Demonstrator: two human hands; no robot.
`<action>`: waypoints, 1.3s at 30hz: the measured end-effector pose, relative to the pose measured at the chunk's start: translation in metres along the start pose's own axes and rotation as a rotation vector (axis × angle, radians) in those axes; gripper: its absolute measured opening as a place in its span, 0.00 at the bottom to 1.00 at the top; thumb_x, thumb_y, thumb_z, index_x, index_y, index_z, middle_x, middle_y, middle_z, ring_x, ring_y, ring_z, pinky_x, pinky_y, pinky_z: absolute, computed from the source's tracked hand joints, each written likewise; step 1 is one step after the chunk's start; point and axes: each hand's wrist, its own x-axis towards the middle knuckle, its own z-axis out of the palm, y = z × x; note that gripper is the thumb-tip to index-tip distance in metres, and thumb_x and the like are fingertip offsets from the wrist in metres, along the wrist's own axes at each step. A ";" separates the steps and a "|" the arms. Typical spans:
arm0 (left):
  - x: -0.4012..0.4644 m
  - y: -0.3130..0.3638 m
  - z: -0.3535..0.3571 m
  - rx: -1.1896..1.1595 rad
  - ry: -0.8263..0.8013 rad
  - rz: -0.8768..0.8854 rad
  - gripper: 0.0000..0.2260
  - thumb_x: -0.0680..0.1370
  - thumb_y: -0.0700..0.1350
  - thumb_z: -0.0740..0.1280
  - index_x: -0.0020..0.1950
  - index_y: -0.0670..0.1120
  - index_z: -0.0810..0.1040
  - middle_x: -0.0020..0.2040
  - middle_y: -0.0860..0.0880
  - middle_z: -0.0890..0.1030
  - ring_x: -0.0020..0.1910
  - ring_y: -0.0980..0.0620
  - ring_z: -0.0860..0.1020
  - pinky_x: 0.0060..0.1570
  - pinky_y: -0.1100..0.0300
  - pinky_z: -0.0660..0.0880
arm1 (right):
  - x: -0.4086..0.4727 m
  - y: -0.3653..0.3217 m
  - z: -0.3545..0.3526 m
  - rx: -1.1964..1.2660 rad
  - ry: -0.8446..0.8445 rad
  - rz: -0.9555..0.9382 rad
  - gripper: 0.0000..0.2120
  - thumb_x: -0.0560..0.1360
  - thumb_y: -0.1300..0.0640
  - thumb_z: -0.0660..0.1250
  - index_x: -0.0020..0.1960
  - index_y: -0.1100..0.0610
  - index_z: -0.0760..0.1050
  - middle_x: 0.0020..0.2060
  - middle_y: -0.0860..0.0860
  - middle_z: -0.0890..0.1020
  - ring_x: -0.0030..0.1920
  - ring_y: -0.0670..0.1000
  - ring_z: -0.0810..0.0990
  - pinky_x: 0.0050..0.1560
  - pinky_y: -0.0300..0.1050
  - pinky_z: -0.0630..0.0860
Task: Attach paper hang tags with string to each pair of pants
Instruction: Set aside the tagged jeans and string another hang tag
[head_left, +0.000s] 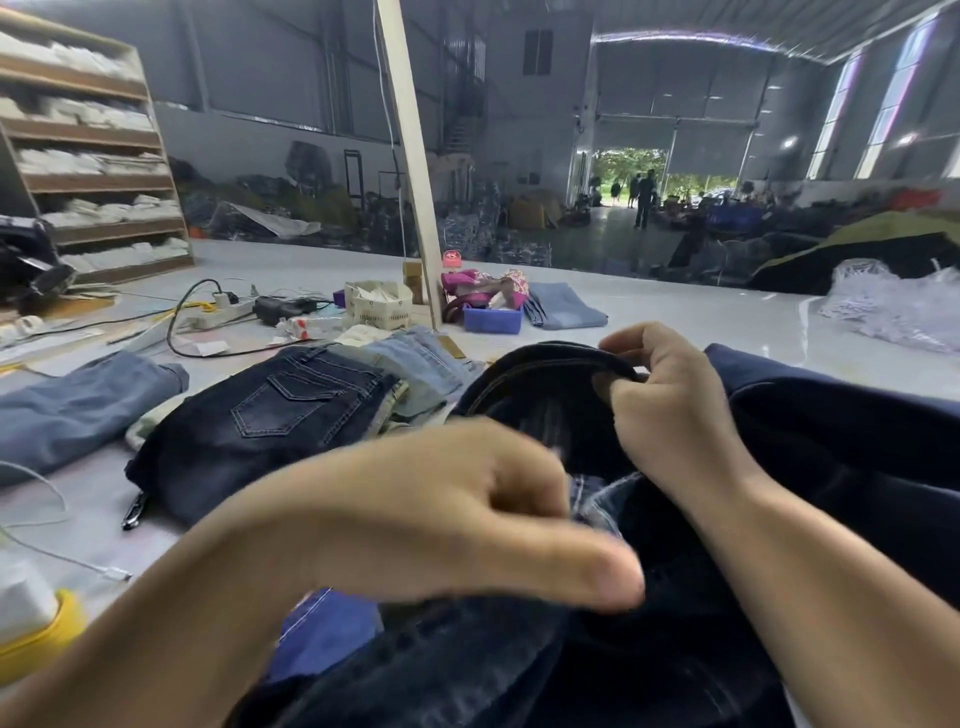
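A pair of dark blue jeans (810, 447) lies bunched right in front of me. My right hand (670, 410) pinches its raised waistband (545, 358) between thumb and fingers. My left hand (457, 509) is blurred, fingers curled, thumb stretched over the denim near the jeans' inner lining; whether it holds a tag or string I cannot tell. Another dark pair (270, 421) lies folded to the left, back pocket up, on top of lighter jeans (415, 358).
Faded blue jeans (78, 410) lie at far left. A woven basket (378, 304), a blue tray (492, 318), a power strip (221, 314) with cables and a slanted wooden post (410, 156) stand behind. Shelves (93, 156) rise at left. A yellow-rimmed object (36, 623) sits near my left arm.
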 end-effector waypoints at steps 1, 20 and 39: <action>0.001 0.002 0.005 0.091 -0.052 -0.020 0.20 0.69 0.68 0.67 0.38 0.50 0.73 0.28 0.56 0.71 0.27 0.60 0.68 0.30 0.62 0.66 | 0.001 -0.001 0.000 -0.012 0.018 0.005 0.10 0.74 0.64 0.69 0.49 0.49 0.76 0.45 0.48 0.81 0.39 0.45 0.77 0.34 0.30 0.71; 0.046 0.017 -0.012 -0.761 0.159 -0.195 0.11 0.76 0.40 0.61 0.44 0.41 0.83 0.40 0.43 0.85 0.40 0.50 0.84 0.38 0.62 0.80 | -0.023 -0.018 -0.021 0.567 -0.838 0.323 0.16 0.69 0.47 0.69 0.49 0.58 0.82 0.35 0.58 0.82 0.27 0.51 0.74 0.27 0.42 0.72; -0.011 -0.015 0.004 -0.168 0.379 -0.221 0.13 0.67 0.61 0.70 0.49 0.60 0.78 0.39 0.59 0.82 0.35 0.61 0.79 0.34 0.64 0.75 | -0.031 -0.019 -0.018 0.659 -0.749 0.448 0.17 0.56 0.77 0.50 0.25 0.63 0.75 0.24 0.57 0.75 0.24 0.55 0.78 0.25 0.39 0.74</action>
